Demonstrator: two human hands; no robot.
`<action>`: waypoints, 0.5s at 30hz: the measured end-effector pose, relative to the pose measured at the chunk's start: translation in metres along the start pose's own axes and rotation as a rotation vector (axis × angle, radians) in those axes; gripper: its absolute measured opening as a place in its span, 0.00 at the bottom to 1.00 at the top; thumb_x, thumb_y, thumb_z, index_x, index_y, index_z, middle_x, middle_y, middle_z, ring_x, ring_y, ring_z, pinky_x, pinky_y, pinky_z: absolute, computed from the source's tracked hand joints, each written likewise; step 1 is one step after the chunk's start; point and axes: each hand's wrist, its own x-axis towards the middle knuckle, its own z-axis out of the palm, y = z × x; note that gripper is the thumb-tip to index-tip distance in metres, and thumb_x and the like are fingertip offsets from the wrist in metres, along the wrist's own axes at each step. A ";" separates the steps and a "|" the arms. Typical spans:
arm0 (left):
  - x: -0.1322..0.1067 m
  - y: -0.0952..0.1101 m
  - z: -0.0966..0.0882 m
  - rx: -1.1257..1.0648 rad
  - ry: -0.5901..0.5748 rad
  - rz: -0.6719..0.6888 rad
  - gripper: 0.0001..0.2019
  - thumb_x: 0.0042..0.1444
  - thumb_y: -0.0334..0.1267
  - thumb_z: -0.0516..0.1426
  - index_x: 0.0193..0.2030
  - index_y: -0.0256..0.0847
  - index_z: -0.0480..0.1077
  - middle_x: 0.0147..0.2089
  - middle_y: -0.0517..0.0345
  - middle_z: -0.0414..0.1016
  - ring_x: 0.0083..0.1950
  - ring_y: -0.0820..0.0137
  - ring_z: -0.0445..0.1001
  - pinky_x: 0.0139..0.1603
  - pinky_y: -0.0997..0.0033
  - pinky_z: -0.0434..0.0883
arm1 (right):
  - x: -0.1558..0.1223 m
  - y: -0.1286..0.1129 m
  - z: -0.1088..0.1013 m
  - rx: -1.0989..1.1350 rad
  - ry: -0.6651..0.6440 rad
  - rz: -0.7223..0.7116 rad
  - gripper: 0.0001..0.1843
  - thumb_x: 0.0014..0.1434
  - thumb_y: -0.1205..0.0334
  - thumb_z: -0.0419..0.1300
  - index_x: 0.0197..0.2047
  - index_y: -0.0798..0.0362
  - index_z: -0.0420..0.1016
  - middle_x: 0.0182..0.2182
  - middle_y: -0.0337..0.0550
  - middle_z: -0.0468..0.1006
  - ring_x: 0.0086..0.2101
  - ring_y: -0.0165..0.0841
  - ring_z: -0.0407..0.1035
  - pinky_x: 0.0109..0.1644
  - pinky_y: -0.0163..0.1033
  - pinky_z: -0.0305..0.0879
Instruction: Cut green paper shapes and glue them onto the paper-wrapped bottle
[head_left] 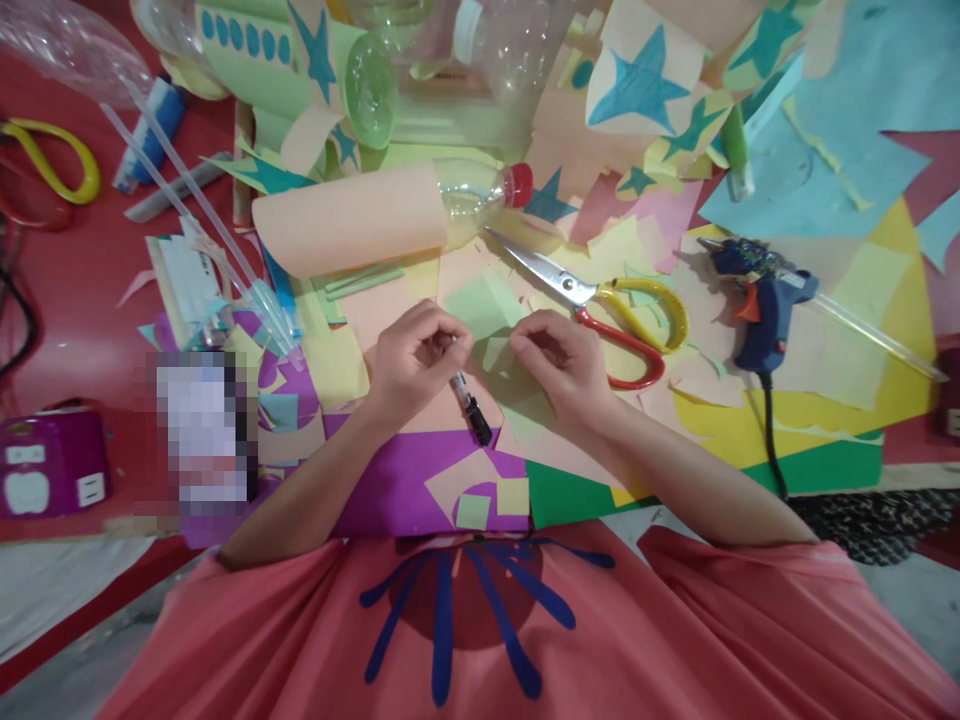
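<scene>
My left hand (420,355) is closed in a pinch above the papers in the middle. Whatever its fingertips hold, if anything, is too small or hidden to make out. A pen (474,412) with a black end runs out from beneath that thumb; I cannot tell whether the hand touches it. Across a small gap, my right hand (562,365) is curled with thumb and fingertips together, its contents hidden. Pale green paper (487,300) lies under and between the hands. Scissors (574,288) with yellow and red handles lie just beyond my right hand, blades apart.
Beyond the hands lies a paper-wrapped plastic bottle (352,220) with a red cap. A blue glue gun (769,315) with its cord sits at right. To the left are clear glue sticks (187,210), a blurred-out phone (202,425) and a purple box (52,460). Paper scraps surround everything.
</scene>
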 end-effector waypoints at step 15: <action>-0.005 0.004 0.003 0.069 -0.176 0.089 0.11 0.67 0.42 0.56 0.32 0.44 0.70 0.27 0.60 0.71 0.30 0.71 0.70 0.34 0.69 0.70 | 0.000 0.002 0.001 -0.073 -0.093 -0.154 0.09 0.67 0.59 0.58 0.33 0.49 0.72 0.27 0.37 0.76 0.24 0.27 0.64 0.28 0.36 0.61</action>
